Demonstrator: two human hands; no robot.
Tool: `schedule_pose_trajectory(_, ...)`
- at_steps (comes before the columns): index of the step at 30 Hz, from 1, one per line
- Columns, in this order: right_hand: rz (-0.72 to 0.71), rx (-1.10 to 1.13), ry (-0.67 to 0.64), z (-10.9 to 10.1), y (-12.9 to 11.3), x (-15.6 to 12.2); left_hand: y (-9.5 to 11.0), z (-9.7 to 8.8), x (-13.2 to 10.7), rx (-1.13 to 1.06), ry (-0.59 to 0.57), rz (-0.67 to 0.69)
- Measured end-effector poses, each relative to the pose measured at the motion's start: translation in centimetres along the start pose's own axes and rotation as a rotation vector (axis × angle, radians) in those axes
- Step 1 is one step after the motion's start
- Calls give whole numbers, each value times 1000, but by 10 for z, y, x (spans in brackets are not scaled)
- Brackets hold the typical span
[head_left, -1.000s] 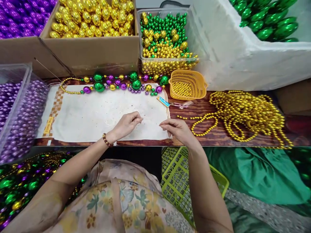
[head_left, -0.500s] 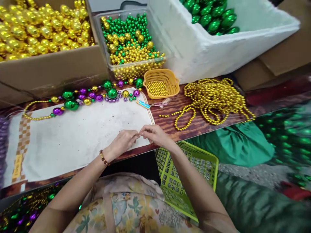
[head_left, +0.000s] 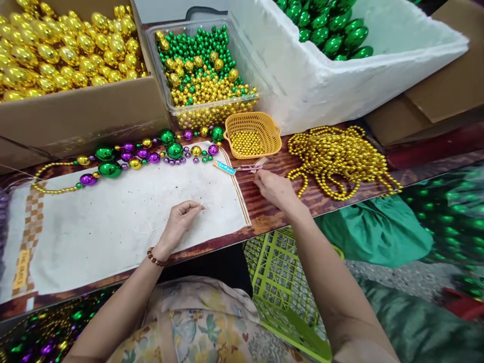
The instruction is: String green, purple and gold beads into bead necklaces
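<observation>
My left hand (head_left: 180,222) rests on a white cloth (head_left: 113,222), its fingertips pinched on something very thin, perhaps a thread or needle. My right hand (head_left: 276,189) is over the wooden table edge, just below a small clear pair of snips with a blue label (head_left: 242,167); its fingers are curled and touch or nearly touch the snips. A pile of gold bead strands (head_left: 340,161) lies just right of that hand. A strung necklace of green, purple and gold beads (head_left: 143,154) lies along the cloth's far edge.
A small yellow basket of gold beads (head_left: 252,135) stands behind the snips. Farther back are a cardboard box of gold balls (head_left: 68,55), a clear tub of green and gold beads (head_left: 204,70) and a white foam box of green balls (head_left: 340,65). A lime crate (head_left: 287,287) is below the table.
My hands, together at the cloth's near edge half a second ago, have parted: the right hand moved up and right to the snips, while the left stays pinched on the cloth.
</observation>
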State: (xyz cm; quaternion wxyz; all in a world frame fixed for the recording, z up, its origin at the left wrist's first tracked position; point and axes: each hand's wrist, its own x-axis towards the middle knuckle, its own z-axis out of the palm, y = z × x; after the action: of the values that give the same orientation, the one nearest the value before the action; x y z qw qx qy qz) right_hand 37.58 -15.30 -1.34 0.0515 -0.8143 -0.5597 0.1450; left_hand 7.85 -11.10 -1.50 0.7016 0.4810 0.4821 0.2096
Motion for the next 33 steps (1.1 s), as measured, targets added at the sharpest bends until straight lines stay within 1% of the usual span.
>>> schedule_pose_trajectory(2, 79, 243, 112, -8, 17, -5, 0, 1, 0, -7, 5, 1)
schedule_pose_trajectory(4, 141, 585, 232, -15, 30, -12, 1, 1, 1, 22, 1, 20)
schedule_pose_trajectory(6, 169, 886, 318, -21, 34, -24, 3, -2, 4, 98, -10, 89)
schedule_pose_trajectory(7, 172, 984, 349, -23, 31, -31, 5, -4, 4, 172, -6, 144)
schedule_pose_trajectory(9, 174, 1082, 383, -23, 21, -47, 8, -13, 3, 439, 47, 271)
schedule_pose_trajectory(12, 165, 1110, 376, -12, 0, -71, 10, -27, -5, 978, 200, 386)
schedule_pose_trajectory(13, 157, 1110, 369, -5, -6, -78, 10, -30, -8, 1107, 245, 409)
schedule_pose_trajectory(14, 149, 1110, 367, 2, -12, -84, 9, -30, -10, 1189, 277, 439)
schedule_pose_trajectory(15, 143, 1110, 365, 11, -16, -89, 9, -28, -11, 1231, 282, 478)
schedule_pose_trajectory(17, 144, 1109, 368, 27, -23, -97, 7, -18, -6, 1247, 211, 564)
schedule_pose_trajectory(19, 149, 1098, 379, 40, -27, -102, 6, -3, 7, 1232, 90, 605)
schedule_pose_trajectory(21, 157, 1087, 385, 48, -30, -107, 7, 11, 22, 1236, 25, 583)
schedule_pose_trajectory(23, 163, 1094, 384, 51, -35, -111, 9, 20, 35, 1266, 10, 536)
schedule_pose_trajectory(25, 167, 1124, 394, 53, -41, -116, 11, 21, 43, 1278, -8, 486)
schedule_pose_trajectory(27, 174, 1163, 410, 56, -47, -120, 14, 19, 47, 1237, -30, 449)
schedule_pose_trajectory(30, 199, 1215, 435, 63, -54, -124, 19, 11, 49, 1114, -31, 393)
schedule_pose_trajectory(33, 191, 1243, 452, 70, -59, -126, 23, 4, 52, 959, -20, 343)
